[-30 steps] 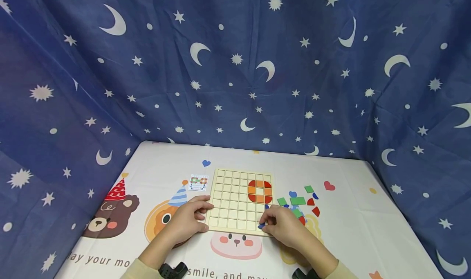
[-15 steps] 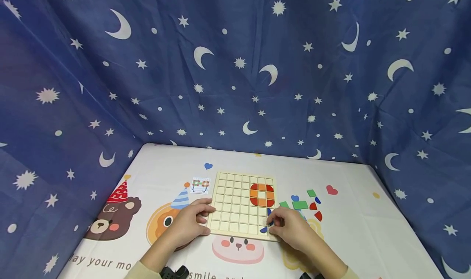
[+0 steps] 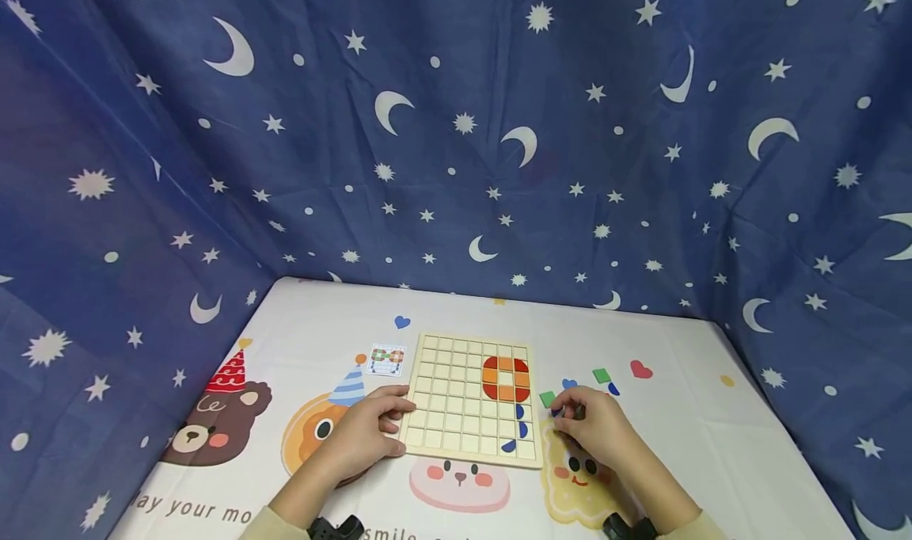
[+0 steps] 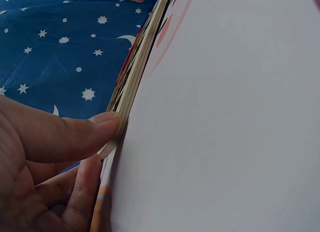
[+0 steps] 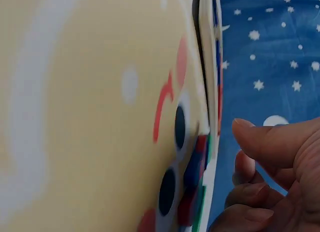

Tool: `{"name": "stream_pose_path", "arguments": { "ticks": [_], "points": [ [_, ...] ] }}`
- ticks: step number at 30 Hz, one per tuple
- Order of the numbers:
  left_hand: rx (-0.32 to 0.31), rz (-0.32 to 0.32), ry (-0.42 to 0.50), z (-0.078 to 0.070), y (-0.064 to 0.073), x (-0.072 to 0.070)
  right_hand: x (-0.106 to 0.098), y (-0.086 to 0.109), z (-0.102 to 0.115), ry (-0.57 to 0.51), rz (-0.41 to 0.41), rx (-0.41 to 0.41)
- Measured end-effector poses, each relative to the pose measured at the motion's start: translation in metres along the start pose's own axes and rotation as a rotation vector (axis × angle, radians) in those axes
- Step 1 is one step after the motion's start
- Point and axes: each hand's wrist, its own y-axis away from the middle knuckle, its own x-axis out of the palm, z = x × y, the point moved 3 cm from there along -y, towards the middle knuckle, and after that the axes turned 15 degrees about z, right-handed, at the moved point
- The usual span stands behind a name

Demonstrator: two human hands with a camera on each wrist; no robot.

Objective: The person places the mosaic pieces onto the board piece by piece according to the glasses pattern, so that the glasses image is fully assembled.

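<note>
A wooden grid board lies flat in the middle of the table. My left hand holds its near left corner, thumb and fingers against the edge, as the left wrist view shows too. Red and orange pieces form a ring at the board's right. Below it sit three blue rounded pieces, one of them a blue piece near the bottom edge. To the board's right, my right hand hovers at the loose pieces, close to a dark blue piece. Its thumb and fingertips stand apart with nothing between them.
A small printed pattern card lies left of the board's top. Green pieces and a blue piece lie beyond the right hand, which hides others. Cartoon figures decorate the tablecloth; a starry blue curtain stands behind.
My right hand has left the board's lower right corner and moved right to the loose pieces. Three blue pieces now show uncovered on the board. My left hand stays put; the head view shifted slightly.
</note>
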Motion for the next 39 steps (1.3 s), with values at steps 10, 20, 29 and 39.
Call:
{"name": "stream_pose_path", "arguments": {
  "ticks": [10, 20, 29, 39],
  "points": [
    [-0.003, 0.011, 0.013, 0.000, 0.000, 0.002, -0.005, -0.026, -0.010, 0.073, 0.005, 0.040],
    [0.001, 0.015, 0.006, 0.001, -0.001, 0.003, -0.004, -0.029, -0.010, 0.131, 0.016, 0.047],
    [-0.013, 0.006, 0.010, 0.000, -0.001, 0.001, -0.009, -0.029, -0.004, 0.099, 0.013, 0.024],
    [-0.014, 0.002, 0.001, -0.002, -0.001, 0.000, -0.014, -0.033, 0.013, 0.045, -0.019, -0.047]
  ]
}}
